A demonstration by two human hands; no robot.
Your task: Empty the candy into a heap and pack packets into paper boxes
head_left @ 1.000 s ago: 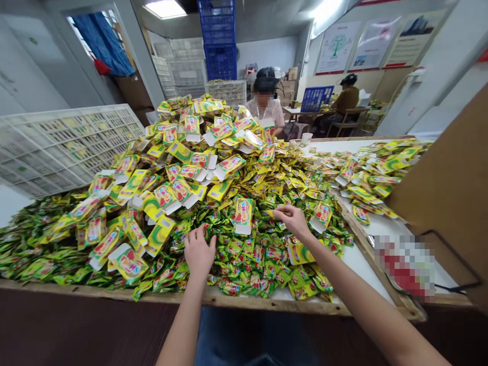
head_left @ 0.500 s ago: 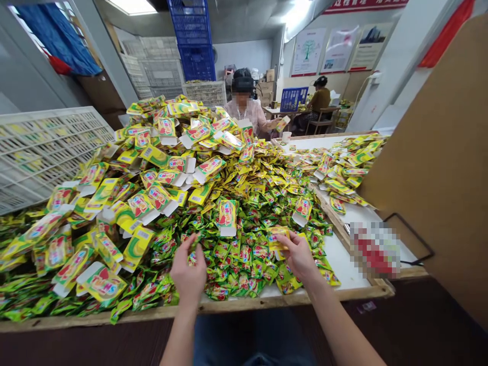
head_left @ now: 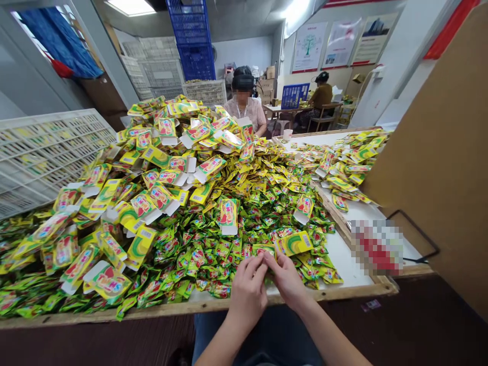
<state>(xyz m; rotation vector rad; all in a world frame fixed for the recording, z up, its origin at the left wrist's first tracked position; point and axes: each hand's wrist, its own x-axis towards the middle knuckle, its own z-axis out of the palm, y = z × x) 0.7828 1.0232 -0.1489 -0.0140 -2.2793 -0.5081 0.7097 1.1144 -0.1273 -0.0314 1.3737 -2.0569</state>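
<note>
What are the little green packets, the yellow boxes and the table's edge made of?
The green packets look like thin, glossy plastic film, crinkled and catching light. The yellow boxes seem to be smooth printed card, with plain white flaps. The table's edge is probably rough wood: brown, uneven, with dark spots.

From afar I see a pale back wall (head_left: pixel 249 53), three posters (head_left: pixel 340 43) at right, a glowing ceiling panel (head_left: pixel 130 6), blue cloth (head_left: pixel 63 40) hanging upper left, a distant wooden chair (head_left: pixel 331 107), dark floor (head_left: pixel 430 310)
</note>
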